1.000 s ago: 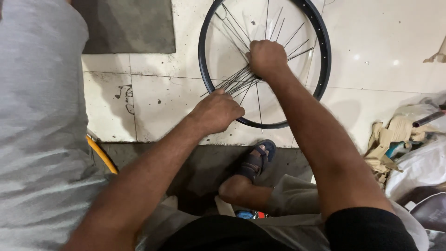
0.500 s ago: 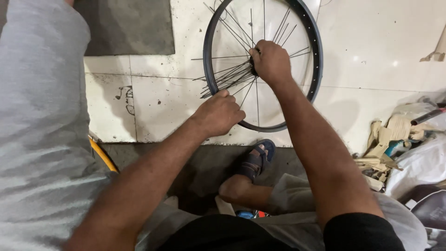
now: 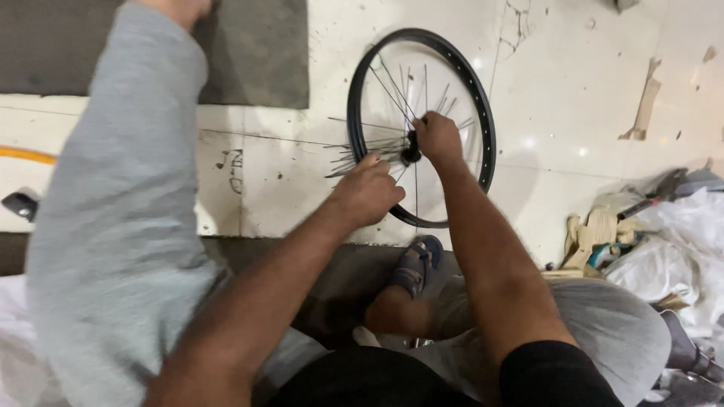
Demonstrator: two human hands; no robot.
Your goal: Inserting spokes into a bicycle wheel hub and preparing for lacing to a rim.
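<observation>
A black bicycle wheel rim (image 3: 362, 79) stands upright on the pale tiled floor ahead of me. Thin metal spokes (image 3: 354, 147) hang loose from the black hub (image 3: 412, 155) and fan out to the left. My right hand (image 3: 439, 138) is closed around the hub and the spoke ends at the wheel's middle. My left hand (image 3: 368, 191) sits just below and left of the hub, fingers pinched on the loose spokes. My sandalled foot (image 3: 415, 265) rests under the rim's lower edge.
A grey-trousered leg (image 3: 113, 218) of another person fills the left side. A dark mat (image 3: 256, 53) lies at the top left. Crumpled white bags and cardboard scraps (image 3: 648, 241) pile up at the right. A yellow hose (image 3: 26, 154) shows at the far left.
The view has pulled back and shifted, so the wheel appears smaller and further right. My left hand has moved up closer to the hub. My right hand stays on the hub.
</observation>
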